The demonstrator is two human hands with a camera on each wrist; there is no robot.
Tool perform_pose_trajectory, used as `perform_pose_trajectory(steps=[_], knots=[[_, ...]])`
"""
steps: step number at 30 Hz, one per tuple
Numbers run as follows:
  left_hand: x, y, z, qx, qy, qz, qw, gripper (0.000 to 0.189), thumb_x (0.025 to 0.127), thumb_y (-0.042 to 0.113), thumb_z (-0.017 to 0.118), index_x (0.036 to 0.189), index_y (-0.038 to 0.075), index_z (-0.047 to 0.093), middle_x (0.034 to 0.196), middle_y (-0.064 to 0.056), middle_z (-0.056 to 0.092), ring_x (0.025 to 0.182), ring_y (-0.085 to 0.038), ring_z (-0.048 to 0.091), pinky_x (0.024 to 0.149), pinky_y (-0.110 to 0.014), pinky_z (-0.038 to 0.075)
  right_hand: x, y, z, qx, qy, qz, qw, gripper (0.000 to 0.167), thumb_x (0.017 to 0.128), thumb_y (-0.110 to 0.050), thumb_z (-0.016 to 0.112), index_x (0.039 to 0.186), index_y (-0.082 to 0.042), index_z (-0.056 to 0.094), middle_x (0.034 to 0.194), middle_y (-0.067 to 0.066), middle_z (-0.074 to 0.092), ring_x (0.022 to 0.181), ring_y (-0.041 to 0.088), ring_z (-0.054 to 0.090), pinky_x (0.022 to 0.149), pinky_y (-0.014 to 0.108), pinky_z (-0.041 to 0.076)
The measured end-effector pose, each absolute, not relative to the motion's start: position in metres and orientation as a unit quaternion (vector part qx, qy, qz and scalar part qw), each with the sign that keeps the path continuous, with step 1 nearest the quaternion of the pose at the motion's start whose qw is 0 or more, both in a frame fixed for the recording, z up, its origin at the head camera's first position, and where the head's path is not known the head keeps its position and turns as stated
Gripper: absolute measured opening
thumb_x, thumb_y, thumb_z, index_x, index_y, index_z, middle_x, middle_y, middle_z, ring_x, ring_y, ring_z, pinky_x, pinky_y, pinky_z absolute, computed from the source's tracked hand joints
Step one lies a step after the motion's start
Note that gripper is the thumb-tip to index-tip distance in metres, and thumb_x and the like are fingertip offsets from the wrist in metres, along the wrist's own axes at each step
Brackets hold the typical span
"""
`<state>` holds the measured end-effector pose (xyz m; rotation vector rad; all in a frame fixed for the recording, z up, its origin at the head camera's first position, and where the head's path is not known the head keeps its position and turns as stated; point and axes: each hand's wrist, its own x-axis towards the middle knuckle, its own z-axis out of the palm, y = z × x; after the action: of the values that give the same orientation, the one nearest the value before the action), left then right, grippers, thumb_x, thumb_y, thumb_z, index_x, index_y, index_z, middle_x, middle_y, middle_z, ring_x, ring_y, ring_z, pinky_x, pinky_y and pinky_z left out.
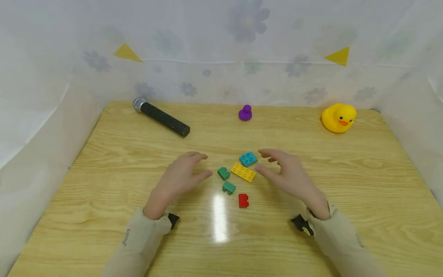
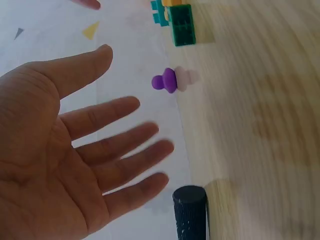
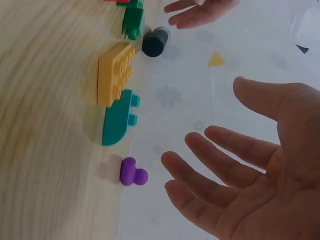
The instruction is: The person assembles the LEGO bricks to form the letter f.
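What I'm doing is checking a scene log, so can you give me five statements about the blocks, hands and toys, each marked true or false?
1. In the head view, the red block lies nearer the picture's bottom edge than the yellow block. True.
2. A hand is gripping the blue block. False: the left hand and the right hand both hold nothing.
3. In the head view, the purple toy sits between the microphone and the yellow duck. True.
4. Three blocks are green. False: there are only two green blocks.
5. The yellow duck sits to the person's left. False: it is on the right.
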<state>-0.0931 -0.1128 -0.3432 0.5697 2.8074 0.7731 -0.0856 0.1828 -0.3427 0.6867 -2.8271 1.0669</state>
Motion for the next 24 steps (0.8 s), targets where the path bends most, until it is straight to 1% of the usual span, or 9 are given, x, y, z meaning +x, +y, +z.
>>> perform_pose_trajectory(steps=[3,6,9,13,17,21,24], knots=[[-0.095,-0.107,-0.344,0.207,0.920,0.315,0.111,0.045,0.093,0.029,0.065,0.128,0.003,0.058,0.128,-0.013,0.059,0.114,-0.031,0.057,0.094,-0.043,0.047,-0.085,0.176,-0.346,0.234,-0.893,0.385,0.003,0.041,0.089,-0.015,0.069,0.125,0.001,0.058,0.111,0.016,0.067,0.093,0.029,0.066,0.078,0.044,0.054],[-0.097,-0.101,-0.345,0.221,0.897,0.359,0.134,0.040,0.091,0.023,0.067,0.124,0.002,0.061,0.121,-0.011,0.063,0.102,-0.026,0.062,0.086,-0.038,0.051,-0.082,0.173,-0.351,0.232,-0.880,0.415,-0.021,0.039,0.089,-0.011,0.069,0.124,0.003,0.058,0.103,0.015,0.069,0.087,0.024,0.068,0.075,0.036,0.055],[-0.100,-0.096,-0.347,0.241,0.882,0.379,0.147,0.034,0.089,0.018,0.069,0.119,0.002,0.063,0.113,-0.011,0.066,0.093,-0.020,0.063,0.079,-0.032,0.052,-0.079,0.173,-0.356,0.220,-0.879,0.422,-0.038,0.037,0.088,-0.011,0.070,0.121,0.002,0.060,0.100,0.013,0.069,0.085,0.020,0.067,0.073,0.032,0.055],[-0.102,-0.091,-0.349,0.267,0.873,0.378,0.155,0.027,0.086,0.012,0.071,0.112,0.002,0.066,0.101,-0.007,0.068,0.085,-0.014,0.063,0.073,-0.026,0.051,-0.078,0.171,-0.360,0.214,-0.877,0.427,-0.049,0.035,0.087,-0.012,0.071,0.118,0.001,0.062,0.099,0.012,0.070,0.083,0.018,0.067,0.073,0.030,0.055],[-0.104,-0.089,-0.349,0.289,0.874,0.359,0.157,0.022,0.086,0.010,0.072,0.106,0.003,0.068,0.092,-0.003,0.068,0.080,-0.011,0.062,0.072,-0.024,0.051,-0.076,0.168,-0.361,0.223,-0.876,0.422,-0.065,0.033,0.087,-0.013,0.071,0.116,0.001,0.063,0.097,0.010,0.070,0.083,0.017,0.067,0.072,0.028,0.055],[-0.107,-0.092,-0.349,0.296,0.873,0.351,0.164,0.020,0.088,0.011,0.069,0.106,0.003,0.067,0.093,-0.004,0.068,0.082,-0.012,0.062,0.074,-0.027,0.051,-0.075,0.166,-0.364,0.251,-0.876,0.400,-0.098,0.031,0.088,-0.015,0.071,0.114,0.001,0.064,0.092,0.003,0.069,0.079,0.012,0.065,0.069,0.026,0.054],[-0.108,-0.097,-0.348,0.285,0.883,0.338,0.158,0.023,0.088,0.012,0.069,0.109,0.004,0.067,0.096,-0.005,0.068,0.085,-0.014,0.061,0.076,-0.030,0.051,-0.075,0.167,-0.365,0.268,-0.874,0.387,-0.120,0.030,0.088,-0.016,0.071,0.113,0.000,0.065,0.088,-0.002,0.069,0.074,0.008,0.063,0.065,0.025,0.052]])
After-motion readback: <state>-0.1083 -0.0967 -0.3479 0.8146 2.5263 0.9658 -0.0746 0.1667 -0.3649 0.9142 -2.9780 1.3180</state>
